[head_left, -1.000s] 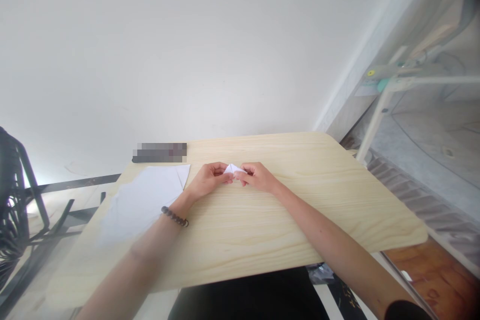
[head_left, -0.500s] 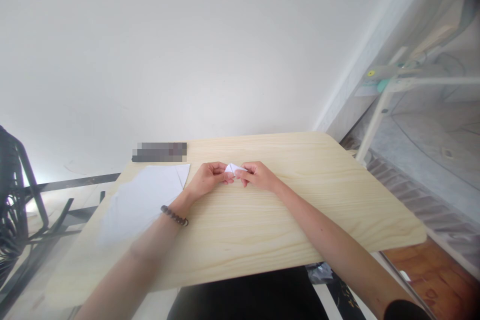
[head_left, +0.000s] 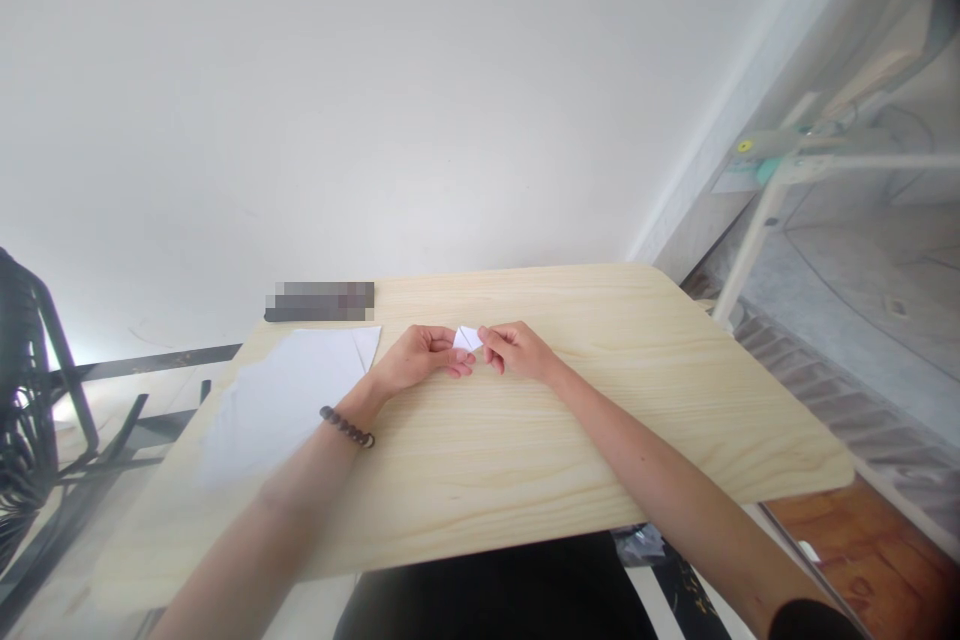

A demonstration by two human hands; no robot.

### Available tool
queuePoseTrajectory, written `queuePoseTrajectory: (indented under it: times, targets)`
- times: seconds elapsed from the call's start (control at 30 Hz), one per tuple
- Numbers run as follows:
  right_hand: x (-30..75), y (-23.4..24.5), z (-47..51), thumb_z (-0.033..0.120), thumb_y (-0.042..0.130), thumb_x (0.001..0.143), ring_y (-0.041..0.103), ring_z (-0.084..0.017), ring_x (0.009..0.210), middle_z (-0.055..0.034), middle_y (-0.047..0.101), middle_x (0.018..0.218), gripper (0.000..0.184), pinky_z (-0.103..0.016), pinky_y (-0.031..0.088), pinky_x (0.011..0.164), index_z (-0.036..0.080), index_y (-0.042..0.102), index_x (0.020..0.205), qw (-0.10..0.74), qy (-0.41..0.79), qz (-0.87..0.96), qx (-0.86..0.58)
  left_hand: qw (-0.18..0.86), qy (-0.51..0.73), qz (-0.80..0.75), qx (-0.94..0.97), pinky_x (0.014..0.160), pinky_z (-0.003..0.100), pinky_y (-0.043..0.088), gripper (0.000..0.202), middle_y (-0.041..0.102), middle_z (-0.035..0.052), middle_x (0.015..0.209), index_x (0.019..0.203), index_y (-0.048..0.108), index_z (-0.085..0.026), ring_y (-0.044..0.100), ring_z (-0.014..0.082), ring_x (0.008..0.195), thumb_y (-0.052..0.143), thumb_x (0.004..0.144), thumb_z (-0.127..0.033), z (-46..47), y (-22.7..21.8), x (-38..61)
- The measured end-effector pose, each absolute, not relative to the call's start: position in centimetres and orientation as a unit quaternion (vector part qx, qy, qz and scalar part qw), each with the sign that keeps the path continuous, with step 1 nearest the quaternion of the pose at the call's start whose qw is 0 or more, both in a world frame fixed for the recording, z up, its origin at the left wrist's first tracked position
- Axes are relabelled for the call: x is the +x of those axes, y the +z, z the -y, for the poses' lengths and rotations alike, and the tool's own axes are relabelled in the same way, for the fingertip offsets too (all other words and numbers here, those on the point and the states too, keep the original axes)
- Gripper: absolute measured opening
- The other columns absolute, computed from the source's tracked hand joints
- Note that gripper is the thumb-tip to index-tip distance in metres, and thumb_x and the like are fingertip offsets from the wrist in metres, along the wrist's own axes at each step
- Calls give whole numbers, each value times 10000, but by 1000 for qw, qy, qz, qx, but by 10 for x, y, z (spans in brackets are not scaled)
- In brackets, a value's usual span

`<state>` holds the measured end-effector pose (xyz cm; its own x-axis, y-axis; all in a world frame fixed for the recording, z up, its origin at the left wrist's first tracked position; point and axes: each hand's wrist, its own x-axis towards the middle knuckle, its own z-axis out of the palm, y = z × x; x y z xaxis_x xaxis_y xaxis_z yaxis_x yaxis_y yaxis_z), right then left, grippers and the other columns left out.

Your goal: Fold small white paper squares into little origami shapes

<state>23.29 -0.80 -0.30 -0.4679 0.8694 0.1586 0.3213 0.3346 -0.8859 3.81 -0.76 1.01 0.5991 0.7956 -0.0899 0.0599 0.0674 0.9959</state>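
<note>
A small folded piece of white paper [head_left: 467, 338] sits between my two hands near the middle of a light wooden table [head_left: 585, 420]. My left hand [head_left: 420, 357], with a dark bead bracelet on its wrist, pinches the paper's left side with curled fingers. My right hand [head_left: 516, 350] pinches its right side with fingertips together. Most of the paper is hidden by my fingers.
White paper sheets [head_left: 289, 398] lie on the table's left part. A dark flat object [head_left: 320, 301] rests at the far left edge by the white wall. A black wire rack [head_left: 26, 410] stands left of the table, a white frame [head_left: 757, 230] to the right.
My hands have shifted slightly on the small folded paper, and a bit more of it shows between my fingertips. Everything else stays put.
</note>
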Motion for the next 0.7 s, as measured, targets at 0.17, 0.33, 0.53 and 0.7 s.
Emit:
queuePoseTrajectory:
  times: [0.17,0.33,0.53,0.7]
  targets:
    - [233,-1,8,451,339,825,407,-62,428,23,467,454,438,-189,338,482,138,525,581,321,440,742,-390,652,282,-354,608,682,305,497,318,657,101,838,910,599,-88,621,168,715,658,667,-285,7,9,38]
    - [234,3,9,415,377,811,377,-59,424,35,423,443,387,-192,312,466,144,496,561,354,439,729,-389,656,263,-368,604,657,304,505,332,657,112,857,927,593,-90,629,174,701,633,687,-317,6,11,37]
    - [235,3,9,431,377,805,338,-57,398,42,382,419,401,-197,289,440,148,473,537,356,440,719,-402,662,241,-349,619,663,314,506,333,659,126,850,909,587,-90,634,184,706,622,693,-341,8,12,35]
    - [235,3,9,420,375,808,340,-58,400,43,376,414,400,-199,289,449,150,471,529,355,438,724,-398,647,252,-350,629,655,314,503,319,658,120,827,893,580,-90,631,185,703,610,705,-346,10,10,36]
